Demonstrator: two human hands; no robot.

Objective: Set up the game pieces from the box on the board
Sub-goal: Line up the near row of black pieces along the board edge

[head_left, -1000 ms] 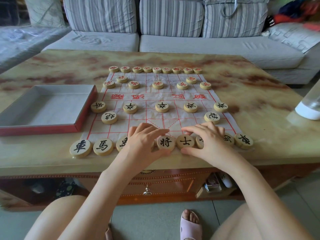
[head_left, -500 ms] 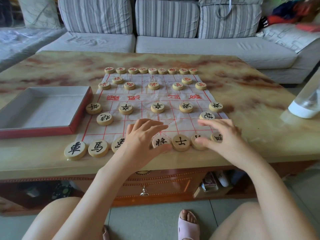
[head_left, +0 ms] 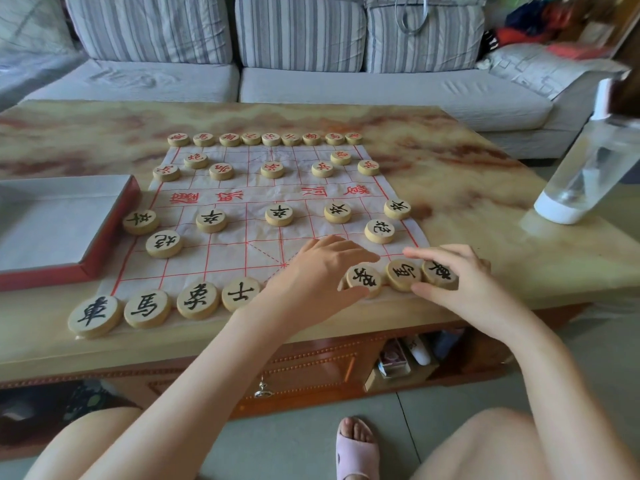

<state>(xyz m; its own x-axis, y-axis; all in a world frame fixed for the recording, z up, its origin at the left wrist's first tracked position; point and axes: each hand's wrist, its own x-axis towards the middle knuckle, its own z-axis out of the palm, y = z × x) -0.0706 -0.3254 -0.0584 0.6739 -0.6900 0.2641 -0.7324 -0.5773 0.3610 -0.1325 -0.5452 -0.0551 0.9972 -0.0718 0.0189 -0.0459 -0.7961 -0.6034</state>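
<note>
The paper xiangqi board (head_left: 225, 251) lies on the marble-patterned table (head_left: 450, 188) with the round wooden pieces standing on it: the red-lettered pieces (head_left: 271, 139) at the far side and the black-lettered ones at the near side. At the left end of the near row, four black pieces (head_left: 197, 300) stand side by side. The left hand (head_left: 311, 275) lies across the middle of this row (it hides whatever is under the palm) and pinches the elephant piece (head_left: 363, 280) between thumb and forefinger. Just beside it stands the horse piece (head_left: 403, 274), touching the chariot piece (head_left: 440, 273) at the board's right corner. The right hand (head_left: 457, 282) curves its fingers round the chariot piece, with the thumb at the near edge and the forefinger reaching over the far edge of both. The open red-walled box (head_left: 41, 277) sits left of the board. A clear bottle (head_left: 588, 174) stands well apart at the right.
</note>
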